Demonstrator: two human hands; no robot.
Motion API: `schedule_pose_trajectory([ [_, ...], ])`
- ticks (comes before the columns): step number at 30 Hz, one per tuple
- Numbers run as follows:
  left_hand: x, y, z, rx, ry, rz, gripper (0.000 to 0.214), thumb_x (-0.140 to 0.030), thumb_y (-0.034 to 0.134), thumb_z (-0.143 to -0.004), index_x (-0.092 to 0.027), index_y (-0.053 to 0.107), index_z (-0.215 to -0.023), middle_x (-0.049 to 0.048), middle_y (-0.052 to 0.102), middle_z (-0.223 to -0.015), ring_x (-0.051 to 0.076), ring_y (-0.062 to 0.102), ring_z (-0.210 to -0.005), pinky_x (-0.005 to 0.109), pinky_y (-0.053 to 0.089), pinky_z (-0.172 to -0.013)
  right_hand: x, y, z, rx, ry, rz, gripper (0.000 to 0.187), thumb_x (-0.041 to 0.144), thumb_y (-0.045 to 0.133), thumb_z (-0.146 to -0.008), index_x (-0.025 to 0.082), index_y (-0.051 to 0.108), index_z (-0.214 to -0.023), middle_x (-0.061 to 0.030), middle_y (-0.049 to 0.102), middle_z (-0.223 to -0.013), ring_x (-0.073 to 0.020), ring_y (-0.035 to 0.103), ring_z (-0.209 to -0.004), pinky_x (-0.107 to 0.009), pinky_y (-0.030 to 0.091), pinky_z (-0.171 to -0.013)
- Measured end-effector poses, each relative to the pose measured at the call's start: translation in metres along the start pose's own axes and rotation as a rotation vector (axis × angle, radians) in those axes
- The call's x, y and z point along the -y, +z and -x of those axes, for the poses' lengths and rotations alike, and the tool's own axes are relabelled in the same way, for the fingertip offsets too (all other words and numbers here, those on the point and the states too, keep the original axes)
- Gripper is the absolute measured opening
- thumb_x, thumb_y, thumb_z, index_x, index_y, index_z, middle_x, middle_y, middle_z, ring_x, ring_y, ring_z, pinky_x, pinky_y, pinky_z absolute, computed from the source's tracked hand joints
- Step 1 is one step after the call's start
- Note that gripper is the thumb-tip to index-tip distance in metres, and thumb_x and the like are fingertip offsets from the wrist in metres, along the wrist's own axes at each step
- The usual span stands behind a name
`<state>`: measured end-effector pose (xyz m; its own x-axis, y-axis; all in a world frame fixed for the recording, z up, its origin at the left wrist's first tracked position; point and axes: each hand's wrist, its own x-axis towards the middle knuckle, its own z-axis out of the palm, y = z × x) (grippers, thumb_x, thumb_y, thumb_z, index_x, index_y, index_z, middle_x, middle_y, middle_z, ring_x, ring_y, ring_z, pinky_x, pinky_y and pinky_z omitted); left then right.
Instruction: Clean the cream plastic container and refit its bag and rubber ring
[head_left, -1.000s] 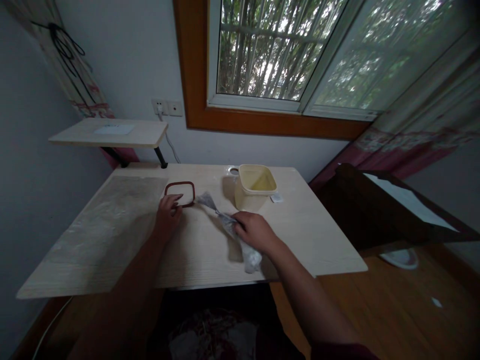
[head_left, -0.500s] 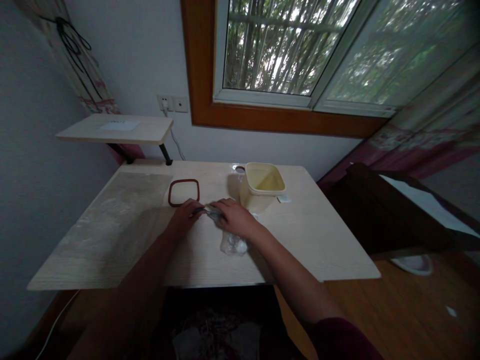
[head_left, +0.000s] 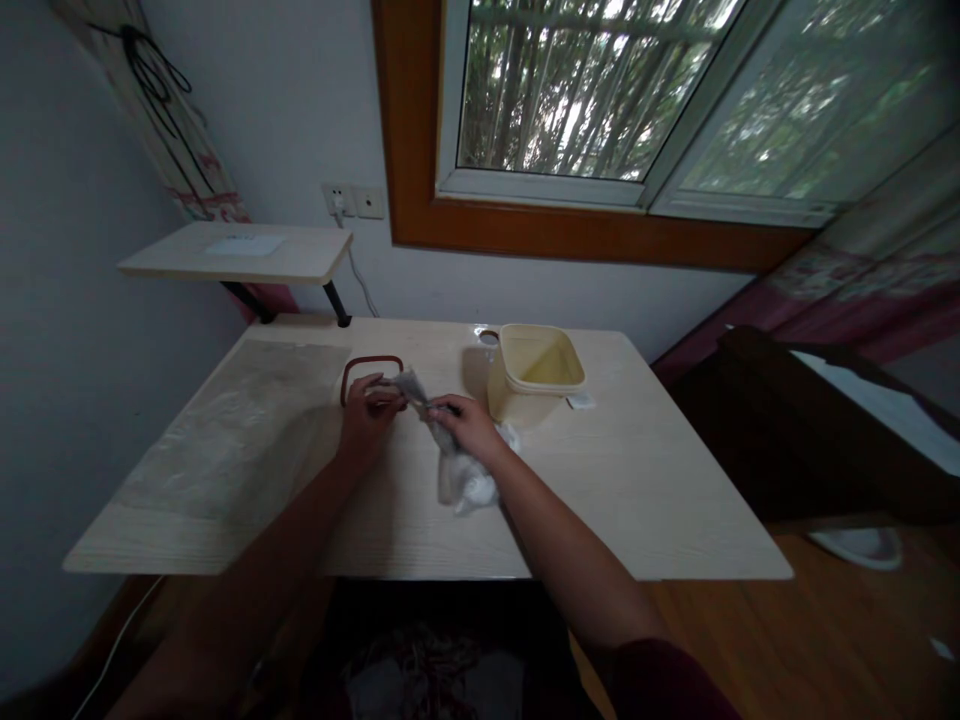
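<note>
A crumpled clear plastic bag (head_left: 469, 482) runs up from the table, its gathered neck passing through the fingers of my right hand (head_left: 471, 425), which are closed round it. The bag's loose top end sticks out to the left, towards my left hand (head_left: 366, 418). The left fingers are pinched together beside that end; what is between them is too small and dim to make out. Just behind the left hand lies a red-brown rounded square ring (head_left: 373, 360), partly covered by the fingers. To the right of my right hand stands a pale yellow square tub (head_left: 517, 400) with an open top.
A flat clear plastic sheet (head_left: 240, 440) covers the left of the pale table (head_left: 637, 480). A small raised shelf (head_left: 300, 260) with a paper stands at the back left. Behind the tub is a cable hole (head_left: 489, 338); a white slip (head_left: 581, 400) lies beside it.
My hands have moved apart slightly, and the bag's neck now stretches longer and shows between them. The left hand has turned upward and covers more of the ring. The view has shifted slightly.
</note>
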<state>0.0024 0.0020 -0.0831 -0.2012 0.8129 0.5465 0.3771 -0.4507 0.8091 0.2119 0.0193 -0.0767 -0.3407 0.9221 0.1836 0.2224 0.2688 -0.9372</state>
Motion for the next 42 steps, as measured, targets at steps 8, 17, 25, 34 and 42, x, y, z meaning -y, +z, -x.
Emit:
schedule_pose_trajectory([
  [8,-0.017,0.033,-0.019,0.298,0.317,-0.230,0.010,-0.032,0.065,-0.090,-0.024,0.069,-0.095,0.0052,0.066,-0.093,0.018,0.065,-0.090,0.037,0.057,-0.082,-0.008,-0.009,-0.010,-0.044,0.053,-0.336,0.038,0.056,0.067,-0.080,0.019,0.070,-0.086,-0.0028,0.070,-0.078,-0.0177,0.062,-0.076,-0.030,0.048,-0.076],
  [17,-0.013,0.038,-0.017,0.151,0.331,-0.209,0.012,-0.031,0.068,-0.088,-0.020,0.067,-0.094,0.0031,0.070,-0.088,0.016,0.067,-0.085,0.032,0.055,-0.081,-0.001,0.007,-0.007,-0.182,0.039,-0.393,0.032,0.053,0.063,-0.085,0.021,0.064,-0.081,0.0020,0.061,-0.068,-0.0136,0.055,-0.064,-0.026,0.044,-0.065],
  [25,-0.015,0.038,-0.019,0.192,0.276,-0.185,0.015,-0.033,0.067,-0.089,-0.021,0.071,-0.098,0.0040,0.075,-0.093,0.017,0.070,-0.089,0.033,0.055,-0.085,0.000,0.014,-0.002,-0.264,0.097,-0.359,0.031,0.052,0.062,-0.086,0.022,0.062,-0.080,0.0039,0.054,-0.065,-0.0128,0.048,-0.058,-0.024,0.041,-0.055],
  [34,-0.018,0.040,-0.017,0.242,0.192,-0.084,0.015,-0.028,0.066,-0.089,-0.022,0.075,-0.098,0.0046,0.077,-0.094,0.017,0.072,-0.088,0.031,0.057,-0.085,0.003,0.014,-0.003,-0.195,0.108,-0.415,0.034,0.055,0.062,-0.083,0.022,0.061,-0.080,0.0037,0.052,-0.065,-0.0125,0.046,-0.056,-0.025,0.041,-0.053],
  [42,-0.020,0.040,-0.016,0.234,0.123,-0.023,0.013,-0.023,0.064,-0.086,-0.021,0.074,-0.094,0.0037,0.075,-0.090,0.016,0.070,-0.083,0.028,0.057,-0.079,0.001,0.015,-0.003,-0.162,0.036,-0.353,0.029,0.051,0.059,-0.087,0.022,0.063,-0.084,0.0022,0.056,-0.069,-0.0141,0.051,-0.061,-0.026,0.043,-0.059],
])
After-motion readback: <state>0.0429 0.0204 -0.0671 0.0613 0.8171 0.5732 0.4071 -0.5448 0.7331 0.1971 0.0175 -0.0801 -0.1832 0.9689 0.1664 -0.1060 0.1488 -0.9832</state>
